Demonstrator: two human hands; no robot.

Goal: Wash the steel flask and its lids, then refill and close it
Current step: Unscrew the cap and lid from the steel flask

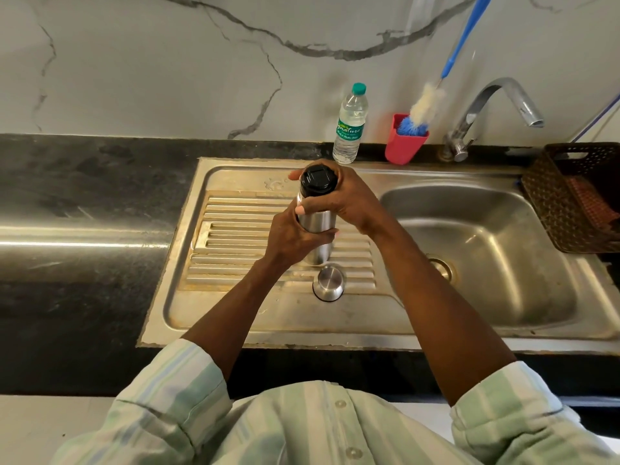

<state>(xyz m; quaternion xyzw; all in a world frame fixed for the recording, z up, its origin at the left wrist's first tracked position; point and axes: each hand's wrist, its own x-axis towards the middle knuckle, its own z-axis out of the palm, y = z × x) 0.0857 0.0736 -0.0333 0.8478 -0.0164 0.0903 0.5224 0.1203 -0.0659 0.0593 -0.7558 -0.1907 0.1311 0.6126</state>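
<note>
The steel flask [317, 236] stands upright on the ribbed drainboard [235, 229] of the steel sink [486, 250], left of the basin. The left hand [295, 234] wraps its grip around the flask's body, while the right hand [339, 199] curls its grip around the black inner lid [315, 180] sitting on the flask's mouth. The steel outer cap [328, 283] rests mouth-down on the drainboard just in front of the flask (nearer the person). Behind, on the dark desk [84, 196], stand a plastic water bottle [350, 124] and a red cup [404, 140] holding a blue-handled bottle brush [427, 102], beside the tap [486, 109].
</note>
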